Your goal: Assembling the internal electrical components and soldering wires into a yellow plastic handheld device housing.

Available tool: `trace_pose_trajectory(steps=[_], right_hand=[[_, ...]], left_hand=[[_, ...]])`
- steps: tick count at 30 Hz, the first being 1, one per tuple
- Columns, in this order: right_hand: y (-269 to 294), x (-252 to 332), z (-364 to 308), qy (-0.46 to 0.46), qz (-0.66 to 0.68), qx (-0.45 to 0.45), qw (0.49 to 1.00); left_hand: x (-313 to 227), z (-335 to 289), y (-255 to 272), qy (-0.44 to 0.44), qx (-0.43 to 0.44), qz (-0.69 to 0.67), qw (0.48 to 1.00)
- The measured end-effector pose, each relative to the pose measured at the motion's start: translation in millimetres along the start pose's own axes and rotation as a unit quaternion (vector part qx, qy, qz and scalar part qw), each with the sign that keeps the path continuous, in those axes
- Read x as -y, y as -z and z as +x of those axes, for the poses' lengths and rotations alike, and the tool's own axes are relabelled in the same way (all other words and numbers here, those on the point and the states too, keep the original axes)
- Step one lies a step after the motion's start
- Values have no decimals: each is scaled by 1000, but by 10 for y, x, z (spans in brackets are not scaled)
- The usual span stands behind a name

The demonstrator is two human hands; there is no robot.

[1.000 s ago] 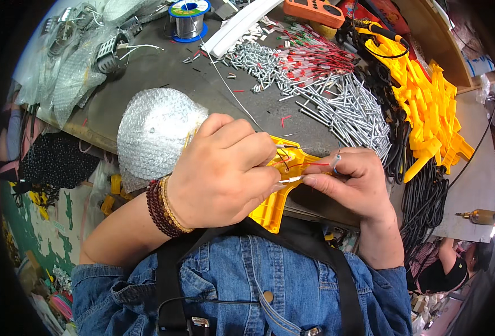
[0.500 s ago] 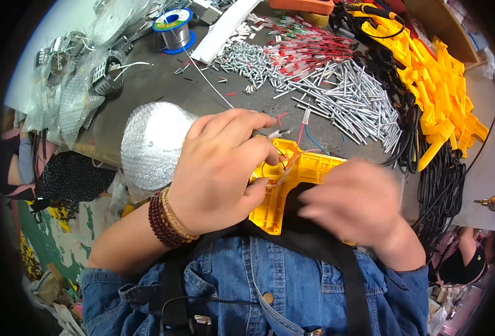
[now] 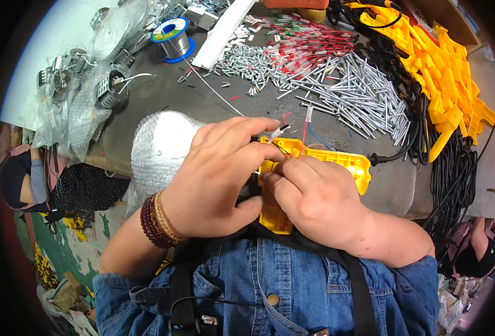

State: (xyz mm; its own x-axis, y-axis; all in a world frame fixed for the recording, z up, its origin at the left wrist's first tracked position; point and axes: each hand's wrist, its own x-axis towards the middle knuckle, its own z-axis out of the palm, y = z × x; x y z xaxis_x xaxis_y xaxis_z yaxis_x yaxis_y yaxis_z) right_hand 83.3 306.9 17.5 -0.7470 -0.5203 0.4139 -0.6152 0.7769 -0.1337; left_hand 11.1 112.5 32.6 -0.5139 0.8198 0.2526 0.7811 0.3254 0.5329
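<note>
A yellow plastic housing half (image 3: pixel 354 166) with ribs inside lies at the table's near edge, in front of my body. My left hand (image 3: pixel 219 168) curves over its left side, thumb by the edge and fingers reaching across, gripping it. Close to those fingertips a black-and-white wire end (image 3: pixel 281 131) sticks up. My right hand (image 3: pixel 320 201) is closed inside the housing, thumb and forefinger pressed together; what they pinch is hidden. A red and a blue wire (image 3: pixel 320 139) run from the housing to a clear-sleeved connector (image 3: pixel 309 113). A black cord fitting (image 3: pixel 378 159) meets its right end.
Behind lie heaps of long metal rods (image 3: pixel 359 95), small screws (image 3: pixel 247 64) and red-wired parts (image 3: pixel 309 42). A solder spool (image 3: pixel 172 42) and a bubble-wrapped round thing (image 3: pixel 160 148) stand left. Yellow housings (image 3: pixel 438 73) and black cables (image 3: pixel 454 190) are piled right.
My right hand, blurred before, has moved left onto the housing and its fingers have closed there. The left hand stays almost in place. The whole view has shifted slightly.
</note>
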Motion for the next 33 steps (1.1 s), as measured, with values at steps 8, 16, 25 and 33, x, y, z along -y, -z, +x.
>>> trace_pose_trajectory(steps=[8, 16, 25, 33], right_hand=[[128, 150, 127, 9, -64, 97, 993], [307, -201, -51, 92, 131, -74, 984], [200, -435, -111, 84, 159, -184, 966], [225, -415, -171, 96, 155, -197, 963]], left_hand=[[26, -35, 85, -6, -3, -37, 999], [940, 396, 639, 75, -237, 84, 965], [1620, 1341, 648, 55, -44, 689, 721], [1541, 1395, 1251, 57, -92, 510, 853]])
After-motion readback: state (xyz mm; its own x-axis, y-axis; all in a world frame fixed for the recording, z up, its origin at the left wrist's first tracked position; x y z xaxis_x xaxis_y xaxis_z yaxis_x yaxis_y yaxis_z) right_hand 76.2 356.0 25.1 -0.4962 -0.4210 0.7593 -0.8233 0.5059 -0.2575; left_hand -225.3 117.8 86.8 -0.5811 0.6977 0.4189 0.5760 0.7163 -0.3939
